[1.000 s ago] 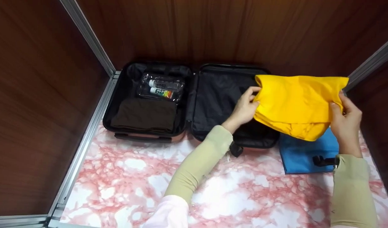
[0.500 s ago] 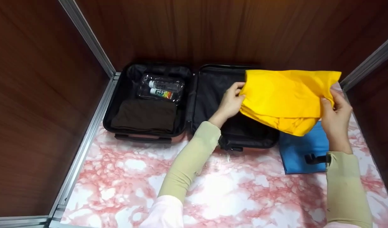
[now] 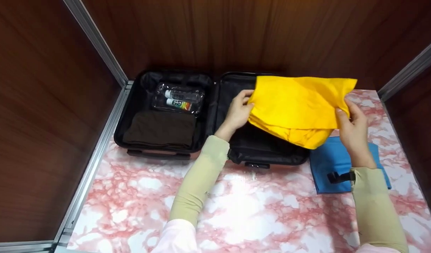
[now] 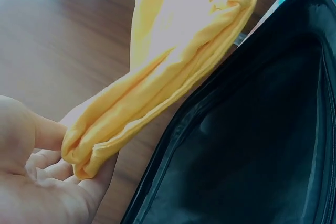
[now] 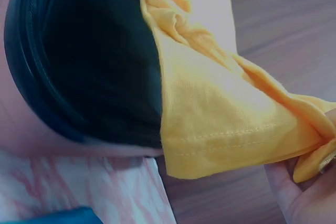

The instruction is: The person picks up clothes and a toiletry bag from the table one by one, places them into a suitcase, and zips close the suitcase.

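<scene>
Yellow cloth: a folded piece (image 3: 296,105) held in the air over the right half of the open suitcase (image 3: 212,105), its right end reaching past that half's outer edge; the layers sag in a loose fold on the lower side, and a stitched hem shows in the right wrist view
Left hand: over the suitcase's right half (image 3: 238,110), clamped on the left end of the yellow cloth, thumb on one side of the layers and fingers on the other
Right hand: beyond the suitcase's right edge (image 3: 354,126), pinching the right end of the yellow cloth, thumb on the near face and fingers behind
Suitcase halves: both laid open with dark lining, the right one partly hidden by the yellow cloth
Brown cloth: dark and folded (image 3: 161,129), lying in the near part of the suitcase's left half
Clear case: transparent (image 3: 158,101), in the far part of the suitcase's left half, with a white-capped clear container (image 3: 182,95) and a colourful tube (image 3: 179,104) showing in it
Blue cloth: flat (image 3: 328,158) on the red-and-white marbled surface (image 3: 131,203), just beside the suitcase's near right corner, partly hidden by the right forearm
Sleeves: greenish-beige, the left one (image 3: 198,182) in front of the suitcase, the right one (image 3: 377,207) to its near right
Wall: brown wood-grain panel (image 3: 184,35) behind the suitcase
</scene>
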{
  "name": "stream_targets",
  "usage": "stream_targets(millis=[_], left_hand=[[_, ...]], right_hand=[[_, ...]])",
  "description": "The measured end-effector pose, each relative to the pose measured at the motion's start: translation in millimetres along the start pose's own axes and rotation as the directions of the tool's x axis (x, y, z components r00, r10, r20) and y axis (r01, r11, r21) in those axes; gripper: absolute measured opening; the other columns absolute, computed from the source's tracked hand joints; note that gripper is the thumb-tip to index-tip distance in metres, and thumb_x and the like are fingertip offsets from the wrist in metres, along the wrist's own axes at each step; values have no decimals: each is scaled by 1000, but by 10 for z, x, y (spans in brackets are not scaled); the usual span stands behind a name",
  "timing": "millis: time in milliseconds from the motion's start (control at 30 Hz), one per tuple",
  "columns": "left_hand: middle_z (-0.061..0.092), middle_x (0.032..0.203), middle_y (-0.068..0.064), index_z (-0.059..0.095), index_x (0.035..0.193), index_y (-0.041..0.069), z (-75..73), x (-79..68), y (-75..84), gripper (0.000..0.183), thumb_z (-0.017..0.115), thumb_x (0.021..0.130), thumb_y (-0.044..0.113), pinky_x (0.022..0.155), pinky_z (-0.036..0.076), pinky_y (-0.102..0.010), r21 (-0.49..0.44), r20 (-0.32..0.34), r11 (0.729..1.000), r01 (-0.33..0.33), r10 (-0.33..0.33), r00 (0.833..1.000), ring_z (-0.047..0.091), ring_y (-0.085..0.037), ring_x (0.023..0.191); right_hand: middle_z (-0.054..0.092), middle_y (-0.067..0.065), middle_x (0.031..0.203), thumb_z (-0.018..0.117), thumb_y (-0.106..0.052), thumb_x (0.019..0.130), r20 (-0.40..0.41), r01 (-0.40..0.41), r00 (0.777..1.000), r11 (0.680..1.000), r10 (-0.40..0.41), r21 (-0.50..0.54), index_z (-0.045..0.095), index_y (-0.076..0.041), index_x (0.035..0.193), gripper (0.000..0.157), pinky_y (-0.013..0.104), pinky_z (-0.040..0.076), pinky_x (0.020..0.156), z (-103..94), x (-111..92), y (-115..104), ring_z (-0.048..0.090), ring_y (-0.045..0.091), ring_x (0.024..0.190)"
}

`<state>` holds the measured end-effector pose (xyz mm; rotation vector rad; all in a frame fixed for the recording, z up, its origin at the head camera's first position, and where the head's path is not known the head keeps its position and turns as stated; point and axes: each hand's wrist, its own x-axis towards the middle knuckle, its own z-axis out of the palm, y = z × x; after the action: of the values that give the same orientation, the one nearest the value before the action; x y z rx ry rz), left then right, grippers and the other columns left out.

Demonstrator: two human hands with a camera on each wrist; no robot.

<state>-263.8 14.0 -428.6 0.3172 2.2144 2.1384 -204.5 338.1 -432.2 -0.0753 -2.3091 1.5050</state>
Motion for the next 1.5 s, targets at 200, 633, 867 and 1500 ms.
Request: stream_targets(millis=[200,633,867,1500], left_hand=[[68,117,-16,58,137,2,-174,-38,-53,36,52,102,-6,81,54,-32,-6,-20,1000,14,-15,1000,66,-24,99],[67,115,-23,56,135,-5,-472,-44,-66,37,51,99,-11,81,53,-33,-38,-70,999,-3,0,998,65,-26,95],[66,117,-23,57,136,-5,-667,-99,-52,37,51,99,-11,82,53,-34,-42,-99,999,-18,14,995,64,-26,97],[65,117,-22,55,138,-5,-946,-268,-100,36,49,103,-8,84,51,-34,-94,-114,995,-39,28,993,63,-29,103]], right_hand=[[55,15,144,51,-14,107,23,17,1000,999,-17,33,50,-6,150,44,25,48,96,199,-17,7,58,15,114],[39,18,157,46,-14,109,173,-15,985,997,2,75,36,-4,157,51,27,42,104,432,-55,-88,47,25,132],[38,17,158,46,-8,108,193,-48,981,988,19,148,37,-3,157,50,25,41,105,607,-73,-142,45,25,134],[46,22,146,44,2,103,218,-127,974,943,60,306,38,1,155,52,22,41,85,1018,-202,-176,49,19,106]])
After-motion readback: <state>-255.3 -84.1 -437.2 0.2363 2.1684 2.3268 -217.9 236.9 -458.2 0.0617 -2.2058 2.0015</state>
